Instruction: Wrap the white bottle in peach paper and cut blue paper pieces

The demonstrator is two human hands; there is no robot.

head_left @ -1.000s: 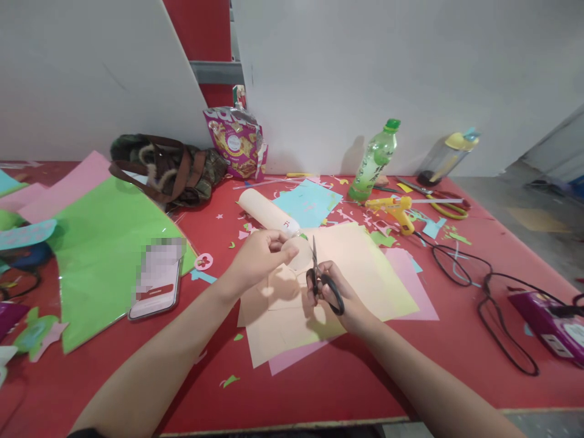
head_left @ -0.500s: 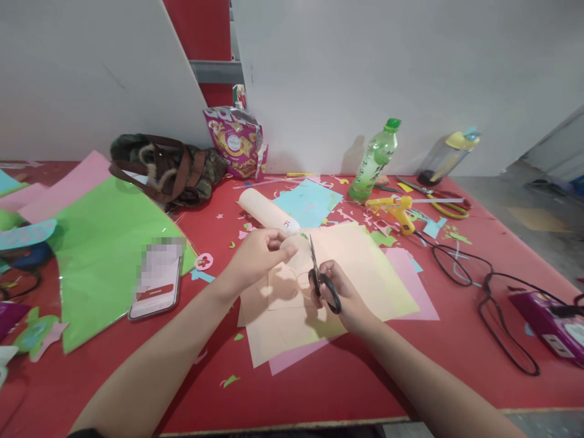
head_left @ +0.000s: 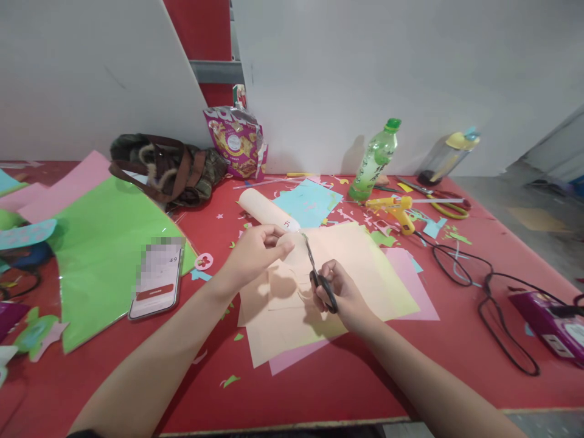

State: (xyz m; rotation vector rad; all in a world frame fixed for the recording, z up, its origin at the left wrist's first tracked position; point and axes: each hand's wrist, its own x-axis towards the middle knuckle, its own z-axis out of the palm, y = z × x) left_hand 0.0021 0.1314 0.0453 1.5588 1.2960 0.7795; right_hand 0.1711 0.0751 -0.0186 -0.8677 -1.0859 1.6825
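A small cream paper piece (head_left: 295, 250) with a rounded edge is pinched between the thumb and fingers of my left hand (head_left: 260, 252). My right hand (head_left: 338, 289) is closed around the black handles of a pair of scissors (head_left: 312, 258). The blades point up and away, beside the right edge of the paper piece; they look nearly closed. Below both hands lies a stack of cream paper sheets (head_left: 365, 286), with yellow and pink sheets showing at its edges. A cream cylindrical bottle (head_left: 264, 208) lies just beyond my left hand.
A phone (head_left: 157, 283) rests on green sheets (head_left: 104, 243) at the left. Behind are a camouflage bag (head_left: 201, 179), a snack bag (head_left: 237, 146) and a green bottle (head_left: 375, 161). A yellow glue gun (head_left: 396, 213) with a black cable (head_left: 490, 304) lies right. Paper scraps litter the red table (head_left: 219, 389).
The scissor blades have tilted to the left and closed toward each other at the paper's edge. My left hand has shifted slightly left and up with the paper piece.
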